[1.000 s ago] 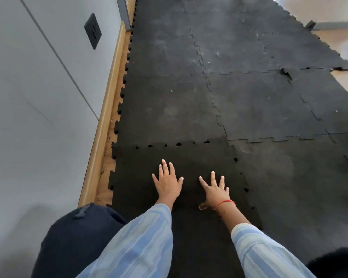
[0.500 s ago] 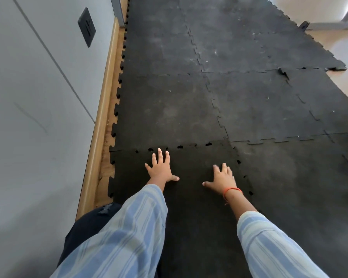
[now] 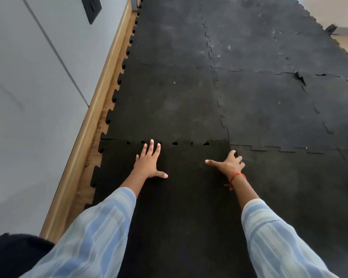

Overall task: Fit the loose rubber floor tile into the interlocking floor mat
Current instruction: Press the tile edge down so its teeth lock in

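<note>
Loose black rubber floor tile (image 3: 181,197) lies on the floor at near centre, its lower part running out of frame. Its far edge meets the dark interlocking rubber floor mat (image 3: 169,101); small black gaps (image 3: 175,143) show along that seam, so the teeth are not fully seated there. On the tile's right edge the seam is hard to trace, black on black.

Left hand (image 3: 149,162) rests flat on the tile, palm down, fingers spread wide, thumb out to the right, fingertips just short of the far seam. Holds nothing.

Right hand (image 3: 229,164) rests at the tile's far right corner, thumb stretched leftward, fingers partly curled and pressed down by the side seam. Cannot tell whether the fingertips sit on the tile or on the neighbouring mat. Holds nothing. Thin orange thread bracelet (image 3: 236,176) on that wrist.

Both arms in pale blue striped sleeves (image 3: 92,233), cut off at the bottom edge. Dark clothing (image 3: 14,255) at lower left, only partly seen.

Left of the mat: a strip of light wooden floor (image 3: 88,163) showing between the toothed mat edge and a wooden skirting board (image 3: 84,137), then a grey wall (image 3: 28,87). A black wall plate (image 3: 91,8) is cropped by the top edge. Far right, a raised torn mat corner (image 3: 299,77); detail unclear.
</note>
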